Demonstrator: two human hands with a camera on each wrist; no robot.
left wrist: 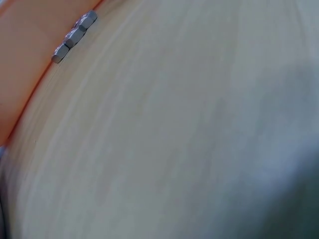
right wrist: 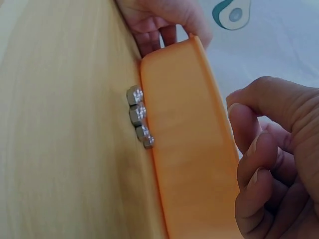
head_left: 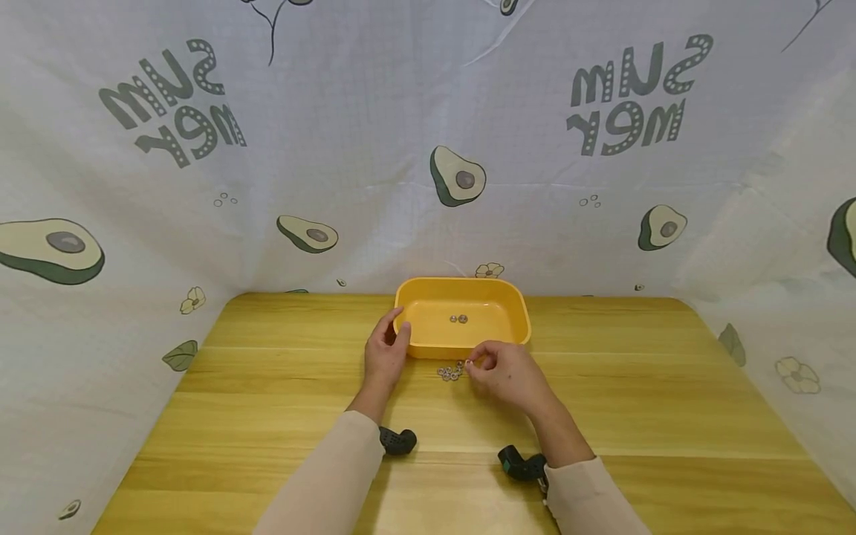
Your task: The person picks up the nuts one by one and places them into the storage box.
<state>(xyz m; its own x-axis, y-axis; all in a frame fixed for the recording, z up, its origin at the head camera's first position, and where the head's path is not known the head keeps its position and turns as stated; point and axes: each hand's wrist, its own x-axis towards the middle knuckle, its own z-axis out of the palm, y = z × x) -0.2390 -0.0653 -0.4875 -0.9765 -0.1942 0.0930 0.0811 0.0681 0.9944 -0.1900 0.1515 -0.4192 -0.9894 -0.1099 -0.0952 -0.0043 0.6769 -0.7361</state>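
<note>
A yellow plastic bin [head_left: 468,352], orange-looking in the wrist views, stands on the table. My left hand [head_left: 386,360] holds its left end, the thumb at the rim; the right wrist view shows this hand [right wrist: 164,20] at the bin's far end. Close to the front wall lies a cluster of several metal hex nuts [head_left: 446,374], seen edge-on in the left wrist view as nuts [left wrist: 75,37]. Two nuts [head_left: 463,319] are inside the bin. Right of the cluster, my right hand [head_left: 510,375] pinches a small shiny nut [head_left: 469,363] between thumb and index finger, mostly hidden by the fingertips.
The wooden table [head_left: 267,416] extends around the bin. Behind it hangs a white cloth [head_left: 374,148] printed with avocados. Black wrist devices [head_left: 399,442] sit beneath both forearms.
</note>
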